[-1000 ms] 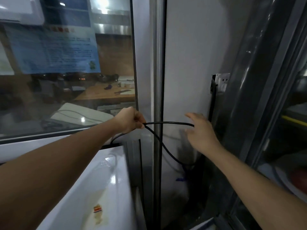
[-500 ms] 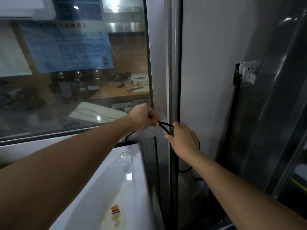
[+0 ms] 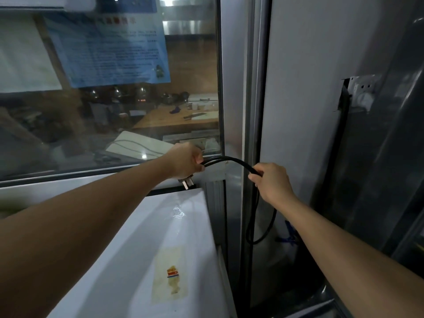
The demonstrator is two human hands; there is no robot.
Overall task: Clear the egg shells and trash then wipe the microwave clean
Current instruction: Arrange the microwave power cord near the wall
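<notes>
Head view is looking down along two bare forearms reaching toward a window corner. Farthest left, a glass pane (image 3: 110, 88) is carrying one blue printed notice (image 3: 107, 49) and reflecting a dim wooden counter. Below it, the microwave (image 3: 146, 260) is showing a smooth, glossy white top, a long flat slab running from the near left up toward the window frame, with one yellowed rectangular sticker (image 3: 171, 274) lying near its right edge. Above the far end of that top, the left hand (image 3: 183, 162) is curling tightly around a bundle of black cord (image 3: 231, 160), and a plug (image 3: 187, 183) with pale metal prongs is poking out beneath the fist, prongs pointing down toward the microwave. The cord, round and rubbery, is arching rightward from that fist across a brushed-metal frame post (image 3: 250, 88) to the right hand (image 3: 271, 182), which is pinching it between thumb and curled fingers; below that hand one loop is hanging down against the smooth grey wall, its lowest part probably passing behind the forearm. Farther right, one white wall socket (image 3: 363, 91), squarish and slightly askew, is sitting high on the wall, well apart from both hands.
</notes>
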